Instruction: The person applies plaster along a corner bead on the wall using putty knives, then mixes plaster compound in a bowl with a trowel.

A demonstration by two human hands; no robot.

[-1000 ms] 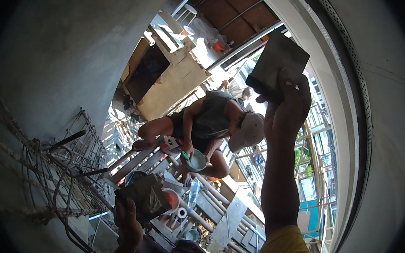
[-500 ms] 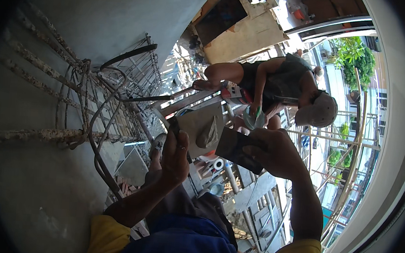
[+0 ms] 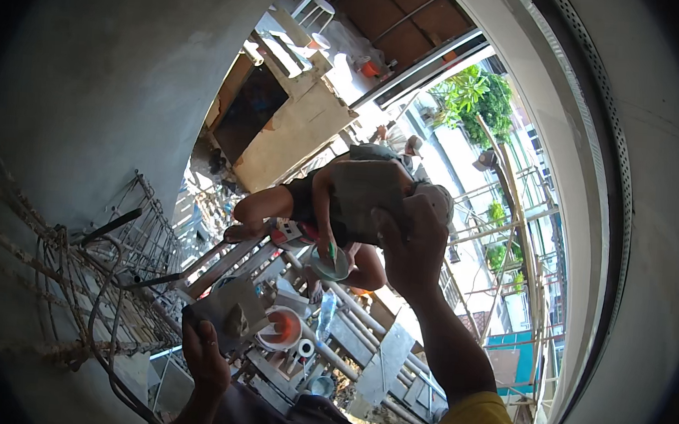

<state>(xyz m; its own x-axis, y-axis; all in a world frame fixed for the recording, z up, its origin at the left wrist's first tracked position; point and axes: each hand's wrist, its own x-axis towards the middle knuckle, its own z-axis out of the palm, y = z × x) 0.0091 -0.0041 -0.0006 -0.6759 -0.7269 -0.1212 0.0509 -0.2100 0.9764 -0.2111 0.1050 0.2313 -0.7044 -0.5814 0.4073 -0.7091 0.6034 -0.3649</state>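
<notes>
My left hand [image 3: 207, 358] is closed on the edge of a flat grey mortar board [image 3: 213, 304], low and left of the middle. A small lump of wet mortar [image 3: 235, 320] lies on that board. Up in the middle, well apart from the board, my right hand [image 3: 417, 253] grips a rectangular plastering trowel [image 3: 365, 200]. The trowel's broad flat blade faces me, and its handle is hidden. Behind the trowel sits a co-worker [image 3: 273, 205] in a cap, partly covered by it, with a hand at a pale green bowl [image 3: 332, 265].
A smooth grey wall [image 3: 128, 79] fills the left, with rusty rebar and bent cables [image 3: 107, 274] jutting beside it. Below stand a white bucket [image 3: 282, 328] with something orange inside, planks and pipes [image 3: 349, 303]. Scaffolding [image 3: 522, 248] rises at right, inside a pale curved edge [image 3: 590, 229].
My right hand has lifted the trowel up and away from the mortar board. My left hand and the board sit lower and farther left, with less mortar showing. The whole view has swung.
</notes>
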